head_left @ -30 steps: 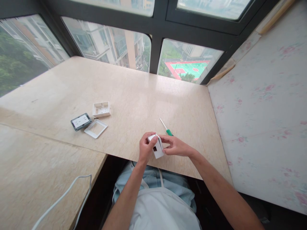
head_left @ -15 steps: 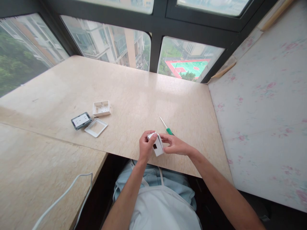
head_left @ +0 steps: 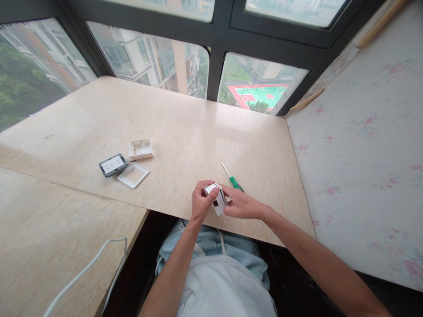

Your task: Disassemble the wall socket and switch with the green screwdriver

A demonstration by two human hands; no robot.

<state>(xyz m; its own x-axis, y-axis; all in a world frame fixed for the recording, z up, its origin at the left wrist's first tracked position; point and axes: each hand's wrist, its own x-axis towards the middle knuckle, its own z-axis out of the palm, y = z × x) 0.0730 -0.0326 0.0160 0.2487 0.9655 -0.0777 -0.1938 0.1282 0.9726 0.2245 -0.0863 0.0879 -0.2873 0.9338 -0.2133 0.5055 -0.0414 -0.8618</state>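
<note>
- White box (head_left: 221, 208) was in both hands, at the counter's (head_left: 178, 123) near edge, tilted; whether it touched the surface, couldn't tell.
- Left hand (head_left: 202, 203) gripped it, thumb laid over the side with the dark square opening, fingers round the back.
- Right hand (head_left: 240, 204) was closed on the plate side, fingers toward the top, thumb lower down; exact fingertip contact partly hidden.
- Dark line ran along the box near the right hand, apparently a seam between plate and body.
- Judged step in hand: working at the plate side along that seam.
- Good handling, as judged: left hand firm on the body alone, thumb off the seam; right hand spreading force over both ends of the plate, not one corner.
- Even, slow pressure looked best; a sharp push risked slipping, pinched skin or a stressed plastic edge.
- Holding it farther in over the counter would have been safer, since a dropped piece could have fallen off the front.
- Green-handled screwdriver (head_left: 233, 180) lay just beyond the right hand, tip pointing away; elbow room mattered there.
- White frame (head_left: 141, 178), socket insert (head_left: 113, 165) and open box (head_left: 141, 156) lay grouped off to the left, well apart from the hands.
</note>
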